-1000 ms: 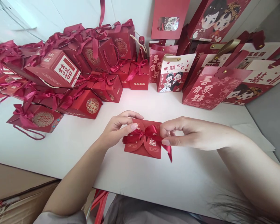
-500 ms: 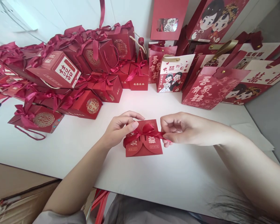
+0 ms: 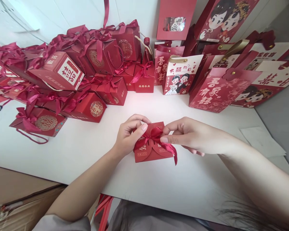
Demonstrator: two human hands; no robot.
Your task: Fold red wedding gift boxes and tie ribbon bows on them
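A small red gift box with white characters and curved interlocking flaps is in front of me over the white table. A shiny red ribbon is tied across its top in a bow, and one tail hangs past the box's right front corner. My left hand grips the box's far left side, its thumb on top beside the bow and its fingers partly hidden. My right hand pinches the bow's right loop between thumb and index finger, with the other fingers loosely curled below.
Many red ribboned boxes are piled at the back left. Red and white paper gift bags stand at the back right. White paper sheets lie near the right edge. A cardboard box is below the table's front left.
My right hand has let the ribbon tail go and moved left onto the bow's loop. The tail now hangs down. The box and left hand have shifted slightly right.
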